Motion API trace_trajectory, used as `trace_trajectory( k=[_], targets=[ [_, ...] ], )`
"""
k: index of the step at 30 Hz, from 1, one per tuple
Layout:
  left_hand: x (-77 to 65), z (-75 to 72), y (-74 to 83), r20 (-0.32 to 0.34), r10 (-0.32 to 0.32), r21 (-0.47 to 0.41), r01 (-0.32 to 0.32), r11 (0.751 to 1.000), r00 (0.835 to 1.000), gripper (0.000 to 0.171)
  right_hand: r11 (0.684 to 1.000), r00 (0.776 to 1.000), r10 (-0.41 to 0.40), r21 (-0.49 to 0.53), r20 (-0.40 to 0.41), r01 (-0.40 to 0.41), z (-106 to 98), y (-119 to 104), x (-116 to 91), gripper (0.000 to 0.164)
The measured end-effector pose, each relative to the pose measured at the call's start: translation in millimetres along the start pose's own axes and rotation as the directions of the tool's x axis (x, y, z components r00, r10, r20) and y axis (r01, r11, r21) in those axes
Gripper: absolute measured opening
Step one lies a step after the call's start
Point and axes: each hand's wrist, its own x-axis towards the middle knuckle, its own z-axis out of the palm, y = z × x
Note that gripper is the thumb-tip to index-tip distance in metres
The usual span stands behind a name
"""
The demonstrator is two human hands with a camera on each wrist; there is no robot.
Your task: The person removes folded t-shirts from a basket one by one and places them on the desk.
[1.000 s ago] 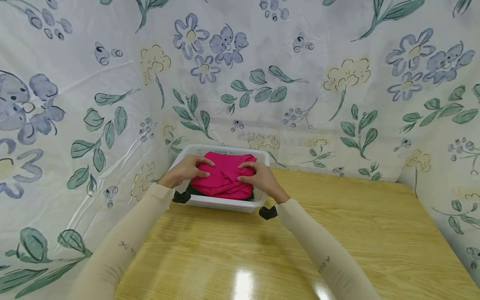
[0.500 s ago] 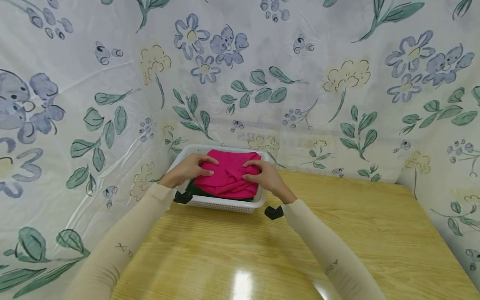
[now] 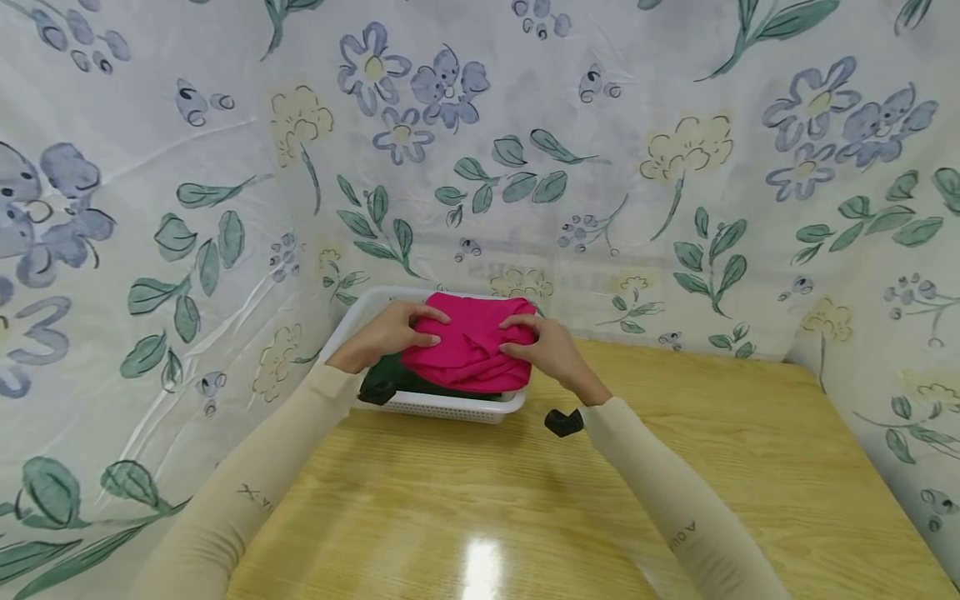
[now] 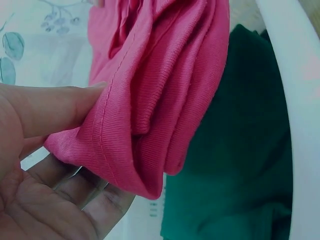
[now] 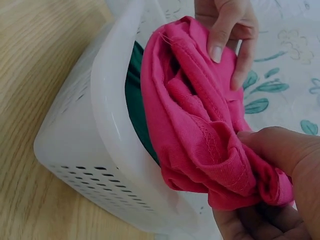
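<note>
Wood-grained and glossy, the table [image 3: 675,442] is overhung by two cream sleeves [image 3: 660,483]. Toward its far edge, near the left corner, a white basket [image 3: 431,407] with a perforated wall is set. Inside it, dark green cloth [image 4: 230,150] is seen. Above the green cloth, over the basket, folded pink cloth [image 3: 472,342] is held between both grips: its left side is pinched between thumb and fingers in the left grip [image 3: 390,329], and its right side likewise in the right grip [image 3: 551,346]. Whether the green cloth is touched by the pink cloth cannot be told.

From its fine ribbed knit and slack folds, the pink cloth is judged light, soft and limp; it is unlikely to be slippery or easily damaged. Its loose layers, however, could be slid apart if only the top one were caught. It is best taken at two opposite sides, with all the layers pinched together and the middle supported against sagging.

Behind, a floral sheet [image 3: 480,125] is hung.
</note>
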Motion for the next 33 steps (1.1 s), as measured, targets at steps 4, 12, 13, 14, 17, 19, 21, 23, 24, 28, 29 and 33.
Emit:
trace_trajectory(
  k=[4, 12, 13, 14, 17, 19, 21, 23, 24, 28, 29, 33],
  targets=[
    [4.0, 3.6, 5.0, 0.007, -0.003, -0.019, 0.003, 1.000, 1.000, 0.038, 1.000, 1.000, -0.002, 0.002, -0.009, 0.002, -8.9, 0.1, -3.7, 0.031],
    [11.5, 12.2, 13.8, 0.003, -0.001, -0.029, 0.001, 1.000, 1.000, 0.037, 1.000, 1.000, 0.006, 0.011, -0.024, -0.006, -22.9, 2.3, -10.9, 0.030],
    [12.5, 13.2, 14.8, 0.004, 0.001, -0.031, -0.001, 1.000, 1.000, 0.037, 1.000, 1.000, 0.010, 0.008, -0.023, -0.010, -24.7, 2.6, -12.0, 0.031],
    [13.7, 14.4, 15.6, 0.008, 0.006, -0.033, -0.006, 0.999, 1.000, 0.038, 1.000, 1.000, 0.012, 0.003, -0.024, -0.012, -26.5, 2.8, -13.2, 0.031],
    [15.9, 17.8, 19.9, 0.018, 0.014, -0.046, -0.013, 0.999, 1.000, 0.038, 1.000, 0.999, 0.022, 0.004, -0.025, -0.022, -31.7, 4.3, -16.6, 0.032],
    [17.4, 20.2, 23.1, 0.027, 0.020, -0.049, -0.019, 0.999, 0.999, 0.038, 1.000, 0.999, 0.026, 0.002, -0.030, -0.026, -35.4, 6.0, -18.8, 0.032],
    [19.5, 23.2, 26.0, 0.034, 0.025, -0.041, -0.024, 0.999, 0.999, 0.038, 0.999, 0.999, 0.032, 0.009, -0.032, -0.032, -39.0, 7.4, -21.5, 0.032],
    [21.8, 26.1, 28.4, 0.038, 0.031, -0.036, -0.030, 0.999, 0.999, 0.038, 0.999, 0.999, 0.033, 0.012, -0.034, -0.033, -42.7, 9.1, -24.0, 0.032],
    [22.6, 27.4, 29.8, 0.040, 0.033, -0.030, -0.031, 0.999, 0.999, 0.038, 0.999, 0.999, 0.034, 0.013, -0.035, -0.034, -44.5, 9.9, -25.2, 0.032],
    [26.0, 32.6, 34.9, 0.049, 0.040, -0.034, -0.038, 0.999, 0.998, 0.038, 0.999, 0.999, 0.029, 0.021, -0.044, -0.028, -51.6, 14.2, -29.4, 0.032],
    [26.7, 33.9, 36.4, 0.051, 0.042, -0.032, -0.040, 0.999, 0.998, 0.038, 0.999, 0.998, 0.032, 0.022, -0.047, -0.031, -53.3, 15.5, -30.5, 0.032],
    [29.5, 39.7, 42.9, 0.066, 0.054, -0.047, -0.051, 0.998, 0.996, 0.038, 0.998, 0.997, 0.047, 0.033, -0.059, -0.045, -59.7, 20.9, -35.5, 0.032]
  ],
)
